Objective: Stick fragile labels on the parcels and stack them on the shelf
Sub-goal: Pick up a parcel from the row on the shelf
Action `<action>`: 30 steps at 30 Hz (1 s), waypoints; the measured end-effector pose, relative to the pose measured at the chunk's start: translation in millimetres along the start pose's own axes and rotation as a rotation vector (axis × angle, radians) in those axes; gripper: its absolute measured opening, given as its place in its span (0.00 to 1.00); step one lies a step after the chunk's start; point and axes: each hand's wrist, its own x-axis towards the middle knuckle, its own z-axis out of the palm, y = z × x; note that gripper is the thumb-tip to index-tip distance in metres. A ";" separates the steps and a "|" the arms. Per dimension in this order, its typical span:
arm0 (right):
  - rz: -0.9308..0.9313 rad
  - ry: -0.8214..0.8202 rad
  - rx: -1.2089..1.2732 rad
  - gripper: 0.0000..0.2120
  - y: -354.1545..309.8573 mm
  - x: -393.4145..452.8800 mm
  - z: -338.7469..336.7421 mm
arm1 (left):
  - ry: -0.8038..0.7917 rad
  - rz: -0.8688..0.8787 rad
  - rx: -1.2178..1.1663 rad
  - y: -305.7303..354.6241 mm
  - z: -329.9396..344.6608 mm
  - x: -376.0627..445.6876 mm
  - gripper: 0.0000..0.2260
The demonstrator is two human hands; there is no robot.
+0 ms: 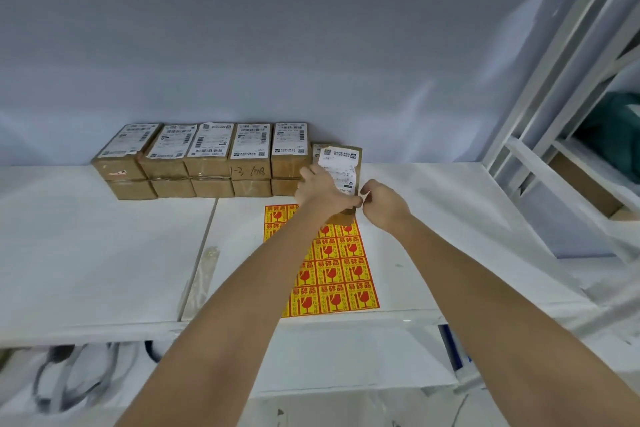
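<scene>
Your left hand grips the brown parcel from its left side, holding it tilted above the far end of the sheet of fragile labels. Your right hand is at the near right corner of this parcel with the fingers curled together in a pinch; what they pinch is too small to tell. The sheet lies flat on the white shelf, red and yellow. Behind the sheet and to its left, two layers of parcels stand in a row against the back wall, each top one with a white shipping label.
</scene>
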 end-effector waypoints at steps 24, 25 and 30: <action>-0.190 -0.061 -0.261 0.18 -101.5 -67.7 110.6 | -0.039 -0.243 0.082 -175.7 -38.8 -77.6 0.49; -0.182 -0.083 -0.283 0.20 -100.4 -67.3 115.3 | -0.040 -0.246 0.076 -180.7 -38.5 -75.4 0.48; -0.181 -0.234 -0.357 0.27 -84.3 -78.4 136.8 | -0.015 -0.185 0.142 -193.6 -33.0 -74.7 0.49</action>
